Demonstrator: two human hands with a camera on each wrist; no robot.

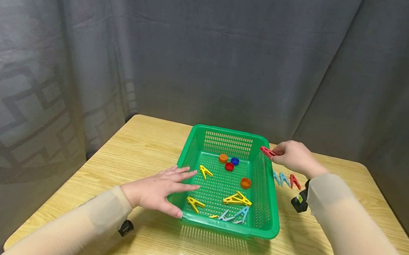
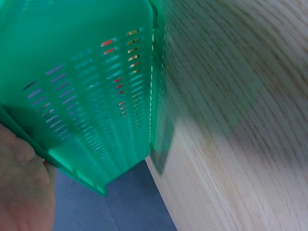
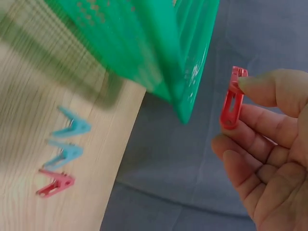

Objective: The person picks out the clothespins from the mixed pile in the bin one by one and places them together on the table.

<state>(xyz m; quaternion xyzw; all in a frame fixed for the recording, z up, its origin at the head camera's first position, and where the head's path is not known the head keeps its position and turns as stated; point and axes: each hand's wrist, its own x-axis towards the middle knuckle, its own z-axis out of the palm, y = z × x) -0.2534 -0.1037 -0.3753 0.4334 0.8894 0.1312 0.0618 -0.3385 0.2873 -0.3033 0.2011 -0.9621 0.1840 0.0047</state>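
Observation:
My right hand (image 1: 294, 157) pinches a red clothespin (image 1: 267, 152) between thumb and fingers, over the right rim of a green basket (image 1: 188, 152). In the right wrist view the same red clothespin (image 3: 233, 98) shows beside the basket's corner. My left hand (image 1: 160, 189) rests on the basket's near left rim, its fingers spread out and straight. Inside the basket lie several yellow clothespins (image 1: 195, 203), some light blue clothespins (image 1: 242, 214), two orange caps (image 1: 245, 183), a red cap (image 1: 229, 167) and a blue cap (image 1: 235, 161).
Right of the basket, two light blue clothespins (image 3: 67, 153) and a red clothespin (image 3: 57, 183) lie in a row on the wooden table (image 1: 145, 140). Grey curtains (image 1: 217, 57) hang behind the table and along both sides.

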